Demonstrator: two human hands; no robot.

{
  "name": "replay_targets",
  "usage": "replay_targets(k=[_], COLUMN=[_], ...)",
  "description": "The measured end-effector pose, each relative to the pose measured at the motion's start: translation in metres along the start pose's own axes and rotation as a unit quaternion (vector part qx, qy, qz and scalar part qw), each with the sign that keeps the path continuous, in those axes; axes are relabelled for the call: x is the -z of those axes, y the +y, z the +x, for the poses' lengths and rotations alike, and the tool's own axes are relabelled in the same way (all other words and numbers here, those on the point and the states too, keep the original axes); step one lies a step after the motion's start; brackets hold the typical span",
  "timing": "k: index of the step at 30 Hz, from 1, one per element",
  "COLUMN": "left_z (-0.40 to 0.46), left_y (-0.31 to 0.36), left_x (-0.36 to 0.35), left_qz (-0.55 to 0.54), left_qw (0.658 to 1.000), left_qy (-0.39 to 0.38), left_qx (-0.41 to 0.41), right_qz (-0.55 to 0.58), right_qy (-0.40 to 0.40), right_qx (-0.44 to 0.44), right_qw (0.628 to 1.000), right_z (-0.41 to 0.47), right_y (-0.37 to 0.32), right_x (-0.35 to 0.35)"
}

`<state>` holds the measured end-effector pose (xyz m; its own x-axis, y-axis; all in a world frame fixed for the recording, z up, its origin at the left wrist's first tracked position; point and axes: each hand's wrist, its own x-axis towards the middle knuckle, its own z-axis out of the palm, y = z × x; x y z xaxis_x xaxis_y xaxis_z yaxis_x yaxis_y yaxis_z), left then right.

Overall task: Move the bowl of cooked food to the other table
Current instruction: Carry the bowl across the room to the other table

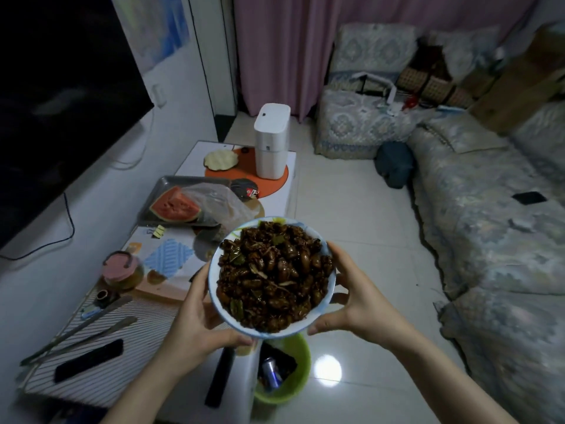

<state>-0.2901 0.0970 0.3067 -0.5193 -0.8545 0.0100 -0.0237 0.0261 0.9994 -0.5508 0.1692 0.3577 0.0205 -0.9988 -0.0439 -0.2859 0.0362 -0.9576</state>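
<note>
Two bare forearms entered from the lower edge, with no sleeve, watch, bracelet or ring to be seen on either. The slender left hand showed short, unpainted nails at the ends of its fingers. The right hand was likewise unadorned, its thumbnail short and plain, the wrist behind the fingers uncovered.

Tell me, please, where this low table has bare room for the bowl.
The bowl is held by left hand and right hand. Free: the striped mat between chopsticks and bowl. Crowded: around the watermelon tray and teapot.
</note>
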Motion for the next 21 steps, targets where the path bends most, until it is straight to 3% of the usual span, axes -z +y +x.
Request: replay_targets(k=[10, 21], left_z=[0.071, 0.263], left_y=[0.029, 0.027], left_x=[-0.097, -0.161], left_qz=[0.012, 0.007], left_qw=[0.999, 0.996], left_qy=[0.045, 0.093], left_qx=[-0.001, 0.008], right_qz=[-0.017, -0.05], right_qy=[-0.025, -0.073], right_qx=[0.017, 0.038], right_qw=[0.999, 0.995], right_z=[0.021, 0.183], right_y=[0.025, 0.067], right_x=[0.124, 0.281])
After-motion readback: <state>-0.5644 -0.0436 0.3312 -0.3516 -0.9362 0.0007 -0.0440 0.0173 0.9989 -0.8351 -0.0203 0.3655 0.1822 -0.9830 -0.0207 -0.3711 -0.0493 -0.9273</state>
